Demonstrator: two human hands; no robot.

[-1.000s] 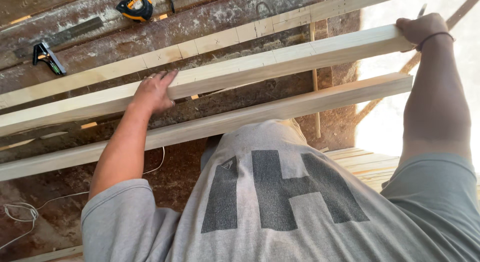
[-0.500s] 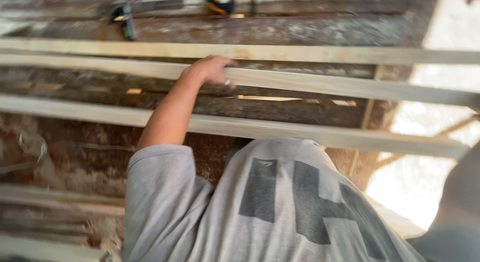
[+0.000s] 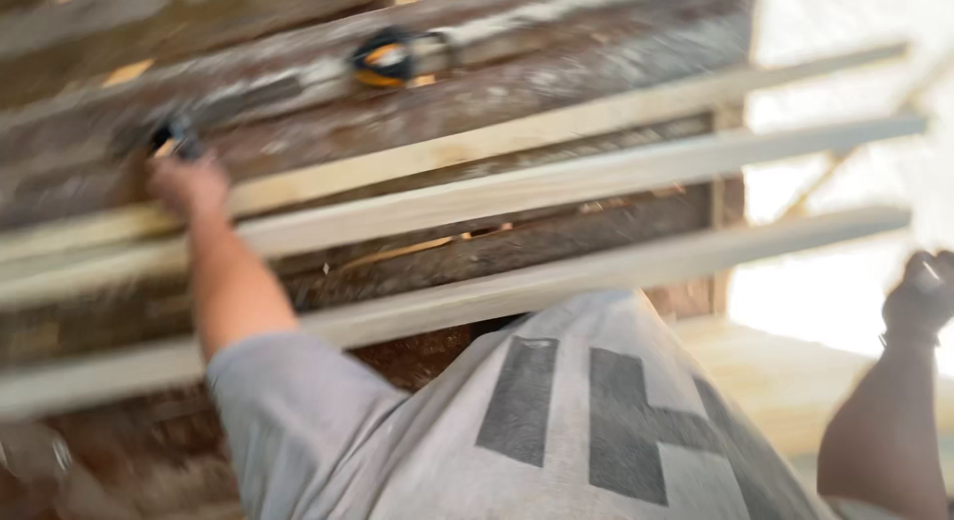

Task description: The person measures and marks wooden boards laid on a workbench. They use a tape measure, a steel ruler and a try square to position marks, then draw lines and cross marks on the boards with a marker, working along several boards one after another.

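Left hand (image 3: 187, 182): moved since a second ago from the middle timber batten (image 3: 517, 187) up to a small dark clamp-like tool (image 3: 171, 136) on the weathered desk (image 3: 596, 78); grip blurred, closure cannot be told. Right hand (image 3: 919, 297): lifted off the batten end, loosely curled, contents unclear. Yellow tape measure (image 3: 386, 60) lies untouched nearby.

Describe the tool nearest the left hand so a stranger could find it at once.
Start at the three pale laths running across the dark, dusty bench. Follow the left hand to their far-left end; just beyond its fingertips lies a small dark tool, blurred. Unlike the yellow-and-black tape measure further right, it is dark with a touch of blue, and no yellow.
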